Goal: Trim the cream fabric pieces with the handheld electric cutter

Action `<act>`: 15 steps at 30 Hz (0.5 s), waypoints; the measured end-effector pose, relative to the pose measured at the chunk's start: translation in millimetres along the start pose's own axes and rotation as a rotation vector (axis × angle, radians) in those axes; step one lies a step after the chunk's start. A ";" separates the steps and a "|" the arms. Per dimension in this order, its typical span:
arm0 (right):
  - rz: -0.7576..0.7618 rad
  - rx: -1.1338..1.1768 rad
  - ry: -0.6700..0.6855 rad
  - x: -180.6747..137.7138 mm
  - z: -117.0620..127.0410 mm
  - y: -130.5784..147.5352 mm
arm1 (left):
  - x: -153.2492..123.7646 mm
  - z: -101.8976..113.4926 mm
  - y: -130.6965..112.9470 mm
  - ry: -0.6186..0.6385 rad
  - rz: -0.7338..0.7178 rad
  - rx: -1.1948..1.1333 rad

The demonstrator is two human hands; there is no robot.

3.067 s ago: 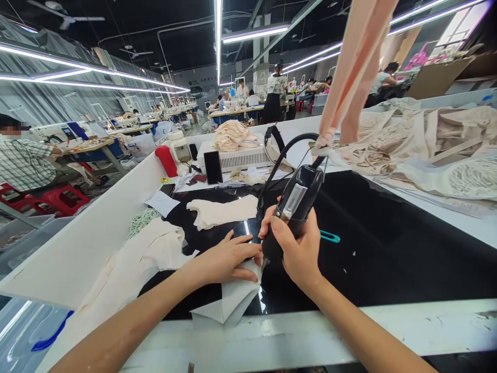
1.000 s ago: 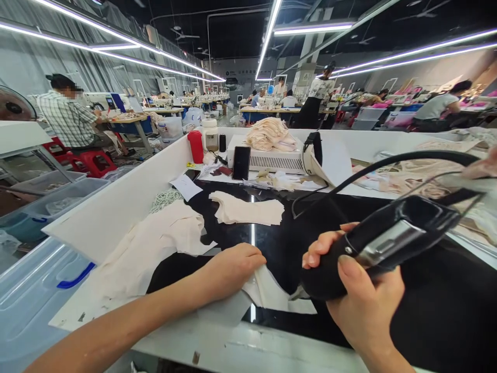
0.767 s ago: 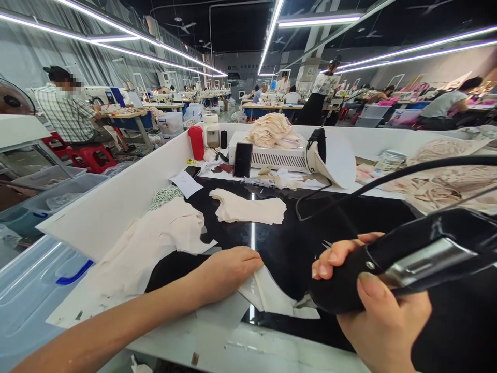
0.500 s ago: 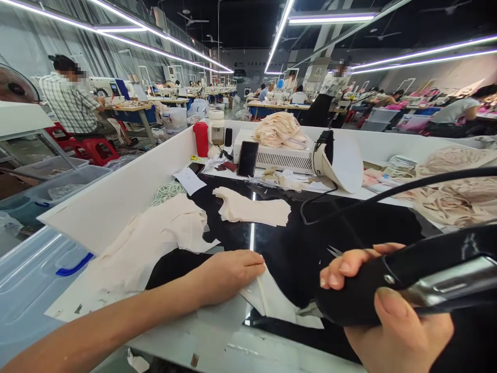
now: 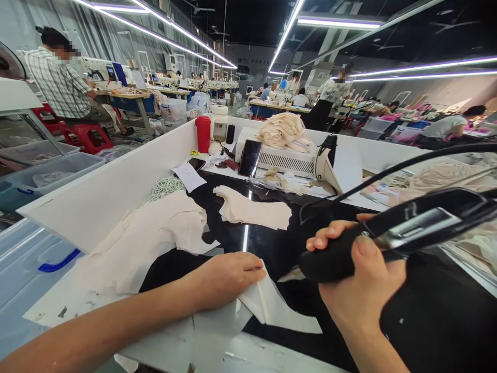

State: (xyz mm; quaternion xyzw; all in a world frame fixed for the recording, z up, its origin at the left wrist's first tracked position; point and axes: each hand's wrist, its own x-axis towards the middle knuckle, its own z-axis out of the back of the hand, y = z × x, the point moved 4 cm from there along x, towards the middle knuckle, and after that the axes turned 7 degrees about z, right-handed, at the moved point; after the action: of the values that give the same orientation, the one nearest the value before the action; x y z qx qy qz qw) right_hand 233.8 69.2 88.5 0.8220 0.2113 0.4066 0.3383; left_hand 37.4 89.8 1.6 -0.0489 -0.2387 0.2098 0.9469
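My right hand (image 5: 359, 282) is wrapped round a black corded hand tool (image 5: 392, 235) with a metal tip, held tilted just above the black tabletop (image 5: 435, 321). My left hand (image 5: 227, 274) rests fingers-down on a folded pale fabric piece (image 5: 272, 308) near the table's front edge, pinning it. The tool's tip points toward that piece, a short gap away. A stack of cream fabric pieces (image 5: 252, 209) lies further back on the black surface.
A large cream cloth (image 5: 143, 243) spreads at the left beside a white side wall (image 5: 101, 197). At the back stand a red bottle (image 5: 202, 134), a phone (image 5: 250, 158), a white box (image 5: 283, 158) topped with fabric. Other people work at distant tables.
My right hand has lifted the tool slightly and brought its tip nearer the fabric piece. My left hand stays on the fabric. The view has shifted a little.
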 end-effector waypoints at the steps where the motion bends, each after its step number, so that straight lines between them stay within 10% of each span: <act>1: 0.006 0.002 0.001 0.9 -3.6 -4.9 | 0.3 0.3 0.0 -0.004 0.001 -0.008; 15: 0.018 0.023 0.020 -1.1 -17.2 -25.3 | 0.5 4.7 -3.8 -0.035 0.005 -0.026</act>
State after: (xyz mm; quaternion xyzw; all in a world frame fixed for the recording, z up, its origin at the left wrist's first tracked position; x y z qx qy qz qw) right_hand 217.4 92.3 77.1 0.8236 0.2117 0.4153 0.3231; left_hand 37.0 86.5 6.7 -0.0581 -0.2577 0.2099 0.9414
